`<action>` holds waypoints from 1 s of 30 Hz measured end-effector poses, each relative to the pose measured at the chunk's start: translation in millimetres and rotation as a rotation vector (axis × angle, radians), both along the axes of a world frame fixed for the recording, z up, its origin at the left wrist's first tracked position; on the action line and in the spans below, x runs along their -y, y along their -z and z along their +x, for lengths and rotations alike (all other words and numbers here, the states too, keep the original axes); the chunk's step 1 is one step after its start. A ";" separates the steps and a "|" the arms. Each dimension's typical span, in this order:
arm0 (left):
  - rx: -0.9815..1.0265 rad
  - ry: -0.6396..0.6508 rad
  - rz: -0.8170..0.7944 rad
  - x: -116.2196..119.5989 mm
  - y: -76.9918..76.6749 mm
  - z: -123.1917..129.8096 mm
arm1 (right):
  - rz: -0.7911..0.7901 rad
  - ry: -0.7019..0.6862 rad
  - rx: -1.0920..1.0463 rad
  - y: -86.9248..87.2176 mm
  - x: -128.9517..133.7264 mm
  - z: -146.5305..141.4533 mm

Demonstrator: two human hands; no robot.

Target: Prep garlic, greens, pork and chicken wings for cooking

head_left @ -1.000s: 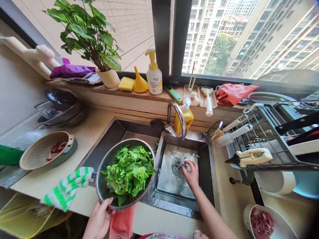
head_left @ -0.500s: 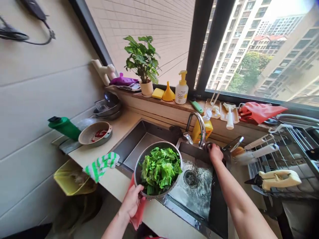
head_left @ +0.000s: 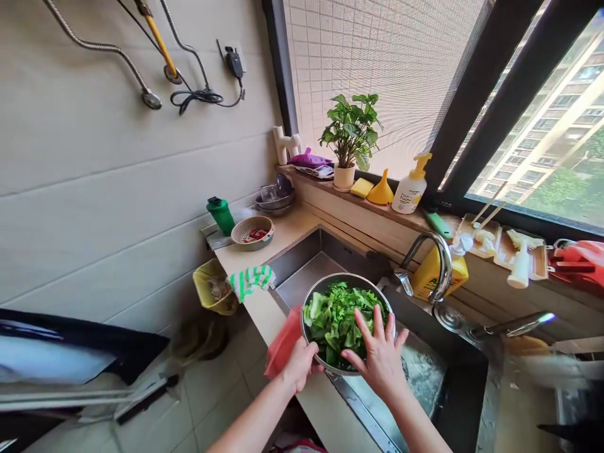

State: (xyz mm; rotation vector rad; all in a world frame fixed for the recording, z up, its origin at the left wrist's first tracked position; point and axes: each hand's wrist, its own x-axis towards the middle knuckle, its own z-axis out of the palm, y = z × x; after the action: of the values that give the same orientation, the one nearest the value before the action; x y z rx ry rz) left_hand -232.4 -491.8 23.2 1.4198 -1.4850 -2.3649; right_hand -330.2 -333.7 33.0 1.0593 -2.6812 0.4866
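A round metal bowl (head_left: 307, 290) full of chopped leafy greens (head_left: 337, 314) is held over the near edge of the double sink (head_left: 283, 258). My left hand (head_left: 302, 365) grips the bowl's near-left rim, with the thumb at the edge; the fingers beneath are partly hidden. A pink cloth or bag (head_left: 284, 340) hangs beside that hand. My right hand (head_left: 380, 352) is over the bowl's right side, palm down with fingers spread, at the greens; I cannot tell how firmly it touches them. Water stands in the right basin (head_left: 425, 371), below the curved faucet (head_left: 443, 264).
On the left counter are a colander (head_left: 252, 233), a green bottle (head_left: 220, 215) and a striped cloth (head_left: 252, 281). A yellow-lined bin (head_left: 214, 286) stands below. Along the sill are a potted plant (head_left: 345, 176), a yellow funnel (head_left: 381, 190) and a pump bottle (head_left: 409, 189).
My right hand has moved from beside the faucet base to the greens, fingers spread. The view has swung left. My left hand still holds the bowl.
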 end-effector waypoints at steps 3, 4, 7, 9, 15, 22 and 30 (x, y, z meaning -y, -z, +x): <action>-0.039 0.031 -0.077 -7.4 -7.5 3.5 | 0.113 -0.029 0.046 -9.1 3.6 1.8; -0.056 0.039 -0.103 -9.5 -8.6 3.6 | 0.142 -0.042 0.072 -10.3 4.6 2.2; -0.085 0.043 -0.167 -15.6 -6.7 -0.1 | 0.207 -0.024 0.140 -4.6 7.9 1.3; -0.083 0.036 -0.181 -19.3 -3.2 -4.7 | 0.241 0.002 0.196 3.4 9.3 -2.6; -0.030 0.011 -0.082 -20.4 4.1 -13.8 | 0.217 -0.058 0.352 2.8 2.0 -24.0; -0.019 -0.027 -0.032 12.0 2.9 -18.3 | -0.351 -0.106 0.320 -20.1 -16.1 -42.1; -0.034 0.116 -0.052 87.2 5.2 -35.2 | -0.669 0.468 0.639 3.6 11.9 -47.3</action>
State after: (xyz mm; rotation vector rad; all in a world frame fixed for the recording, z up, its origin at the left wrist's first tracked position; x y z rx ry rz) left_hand -267.6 -579.0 18.0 1.3099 -1.6501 -2.3823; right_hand -377.5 -345.6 29.4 0.0758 -2.7341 1.6702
